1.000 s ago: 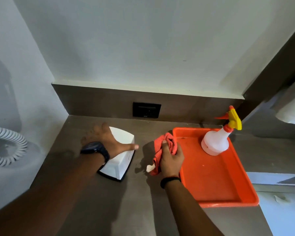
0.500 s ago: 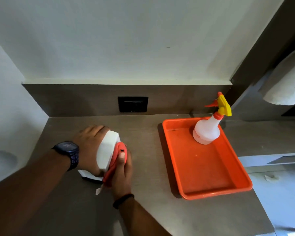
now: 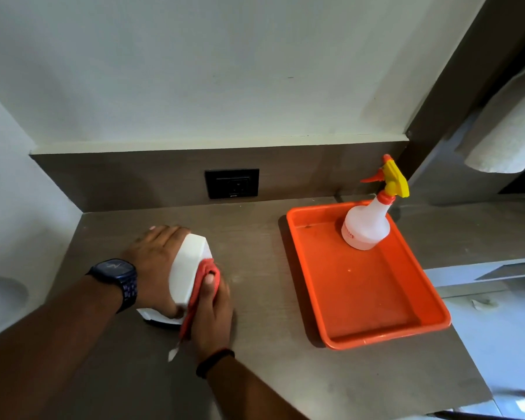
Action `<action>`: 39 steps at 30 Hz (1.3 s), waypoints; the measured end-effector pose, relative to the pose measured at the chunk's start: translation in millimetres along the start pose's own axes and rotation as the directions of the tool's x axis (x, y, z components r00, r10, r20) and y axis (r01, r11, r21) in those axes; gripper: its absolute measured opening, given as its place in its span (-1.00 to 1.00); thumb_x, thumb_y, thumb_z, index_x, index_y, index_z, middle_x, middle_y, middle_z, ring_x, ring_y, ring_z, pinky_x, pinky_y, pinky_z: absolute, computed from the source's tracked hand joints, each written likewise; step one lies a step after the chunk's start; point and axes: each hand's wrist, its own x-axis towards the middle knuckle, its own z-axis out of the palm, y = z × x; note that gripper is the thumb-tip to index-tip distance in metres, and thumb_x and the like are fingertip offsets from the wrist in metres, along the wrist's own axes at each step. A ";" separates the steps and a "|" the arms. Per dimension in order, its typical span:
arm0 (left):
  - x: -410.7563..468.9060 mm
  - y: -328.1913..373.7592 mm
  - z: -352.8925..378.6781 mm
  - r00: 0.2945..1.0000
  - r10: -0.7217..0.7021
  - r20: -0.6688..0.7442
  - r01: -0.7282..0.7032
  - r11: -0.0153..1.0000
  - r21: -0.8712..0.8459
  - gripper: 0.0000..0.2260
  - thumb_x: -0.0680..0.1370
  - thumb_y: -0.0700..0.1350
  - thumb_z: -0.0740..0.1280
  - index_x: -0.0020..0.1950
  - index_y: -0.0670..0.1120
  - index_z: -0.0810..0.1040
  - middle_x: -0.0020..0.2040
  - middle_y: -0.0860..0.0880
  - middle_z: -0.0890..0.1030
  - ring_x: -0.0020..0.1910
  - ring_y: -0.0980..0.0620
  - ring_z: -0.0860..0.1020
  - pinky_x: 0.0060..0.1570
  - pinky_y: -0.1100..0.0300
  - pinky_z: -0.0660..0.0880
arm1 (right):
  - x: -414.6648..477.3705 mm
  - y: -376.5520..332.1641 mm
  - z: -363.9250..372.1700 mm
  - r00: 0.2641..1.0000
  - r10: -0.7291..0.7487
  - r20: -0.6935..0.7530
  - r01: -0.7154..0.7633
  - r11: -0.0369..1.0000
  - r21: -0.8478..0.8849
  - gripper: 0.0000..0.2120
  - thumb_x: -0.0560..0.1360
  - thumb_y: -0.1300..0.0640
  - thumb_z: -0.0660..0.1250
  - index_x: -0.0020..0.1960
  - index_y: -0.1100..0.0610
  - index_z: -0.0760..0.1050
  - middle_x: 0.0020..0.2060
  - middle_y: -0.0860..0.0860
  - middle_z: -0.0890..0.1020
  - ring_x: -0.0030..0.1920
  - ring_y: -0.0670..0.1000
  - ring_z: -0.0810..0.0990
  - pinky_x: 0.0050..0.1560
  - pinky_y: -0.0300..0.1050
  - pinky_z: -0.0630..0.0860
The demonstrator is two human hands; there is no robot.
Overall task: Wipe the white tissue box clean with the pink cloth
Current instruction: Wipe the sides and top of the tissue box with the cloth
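The left hand (image 3: pixel 156 265), a dark watch (image 3: pixel 115 278) on its wrist, lies flat and spread over the left side of the white tissue box (image 3: pixel 188 272), steadying it rather than gripping. The box sits on the grey counter (image 3: pixel 255 374), tipped up, its long axis running from near the person toward the back wall. On its right face the right hand (image 3: pixel 211 310) presses the pink cloth (image 3: pixel 202 286), fingers curled over it. Well apart to the right, an orange tray (image 3: pixel 376 334) holds a spray bottle (image 3: pixel 367 222).
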 end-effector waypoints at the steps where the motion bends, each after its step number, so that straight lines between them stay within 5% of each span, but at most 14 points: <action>1: -0.1 -0.1 1.1 1.000 0.002 -0.012 -0.002 1.000 -0.003 0.13 -0.15 0.41 0.39 0.30 -0.07 0.20 0.20 -0.09 0.47 0.16 -0.16 0.44 0.25 -0.09 0.37 | -6.2 0.9 1.0 0.999 -0.045 -0.006 0.045 0.999 0.013 -0.43 0.43 -0.43 0.05 0.35 -0.23 0.38 0.37 -0.10 0.51 0.40 -0.12 0.44 0.45 0.05 0.38; 5: 0.6 -1.0 3.4 0.999 -0.001 -0.045 0.000 1.000 -0.028 0.12 -0.13 0.40 0.43 0.30 -0.08 0.22 0.18 -0.10 0.47 0.15 -0.17 0.47 0.24 -0.14 0.38 | 5.6 -14.0 5.0 0.979 -0.201 0.024 0.202 0.978 -0.054 -0.60 0.47 -0.43 0.01 0.28 -0.46 0.28 0.42 -0.27 0.37 0.49 -0.19 0.27 0.51 -0.12 0.25; 12: -0.5 -1.7 -0.2 0.999 -0.032 0.039 0.032 0.999 -0.003 0.21 -0.14 0.45 0.39 0.39 -0.08 0.15 0.35 -0.14 0.37 0.38 -0.17 0.28 0.38 -0.07 0.23 | 31.9 -14.5 0.8 0.996 -0.073 0.051 0.074 0.997 -0.035 -0.55 0.62 -0.13 0.05 0.44 0.01 0.35 0.42 0.01 0.47 0.43 -0.03 0.39 0.49 0.08 0.31; 18: -1.2 0.0 -2.3 1.000 -0.011 0.009 0.012 0.998 -0.060 0.13 -0.11 0.43 0.41 0.34 -0.07 0.20 0.26 -0.08 0.43 0.23 -0.13 0.41 0.31 -0.10 0.32 | -12.4 5.5 3.2 0.991 -0.132 0.001 0.131 0.989 -0.070 -0.60 0.47 -0.37 0.03 0.29 -0.41 0.28 0.43 -0.18 0.41 0.42 -0.27 0.34 0.45 -0.22 0.31; 22: -0.7 -0.1 -0.1 1.000 -0.011 -0.005 0.011 0.998 -0.055 0.15 -0.12 0.44 0.41 0.35 -0.07 0.22 0.26 -0.08 0.44 0.22 -0.12 0.42 0.32 -0.11 0.31 | 14.7 -15.4 6.2 0.987 -0.164 -0.002 0.163 0.984 -0.071 -0.64 0.49 -0.33 0.04 0.23 -0.33 0.38 0.26 -0.25 0.50 0.29 -0.34 0.42 0.32 -0.39 0.36; 26: -0.5 -0.8 0.2 0.999 -0.039 0.019 0.039 0.999 -0.014 0.18 -0.15 0.44 0.40 0.35 -0.08 0.21 0.27 -0.10 0.44 0.23 -0.13 0.40 0.31 -0.08 0.33 | 49.0 -24.5 5.5 1.000 -0.005 -0.011 0.005 1.000 -0.029 -0.60 0.59 -0.17 0.07 0.26 0.01 0.48 0.22 0.05 0.60 0.23 0.00 0.53 0.37 0.05 0.42; 29: -0.2 -0.5 -0.5 0.999 -0.048 0.023 0.048 0.999 -0.004 0.19 -0.15 0.44 0.39 0.36 -0.09 0.22 0.29 -0.09 0.43 0.25 -0.13 0.40 0.31 -0.08 0.34 | 43.6 -15.7 5.9 0.995 0.100 -0.024 -0.101 0.994 -0.034 -0.62 0.60 -0.18 0.07 0.27 -0.04 0.47 0.25 0.05 0.59 0.25 0.04 0.52 0.39 0.11 0.42; 34: -0.8 2.3 -4.1 0.999 -0.049 0.019 0.049 0.998 -0.040 0.15 -0.14 0.45 0.40 0.34 -0.05 0.21 0.26 -0.07 0.45 0.21 -0.12 0.43 0.27 -0.07 0.36 | 9.5 -9.9 8.4 0.998 -0.006 -0.061 0.005 1.000 -0.016 -0.84 0.49 -0.32 0.08 -0.01 -0.46 0.41 0.11 -0.17 0.61 0.18 -0.12 0.58 0.27 0.06 0.54; 39: -1.5 5.9 -10.0 0.999 -0.038 0.029 0.040 0.998 -0.057 0.04 -0.10 0.43 0.41 0.30 0.02 0.29 0.20 0.03 0.44 0.15 -0.02 0.43 0.24 0.01 0.37 | 36.2 -34.3 7.9 0.989 -0.141 -0.035 0.137 0.985 -0.105 -0.73 0.49 -0.25 0.07 0.04 -0.26 0.48 0.05 -0.16 0.59 0.11 -0.25 0.53 0.26 -0.16 0.45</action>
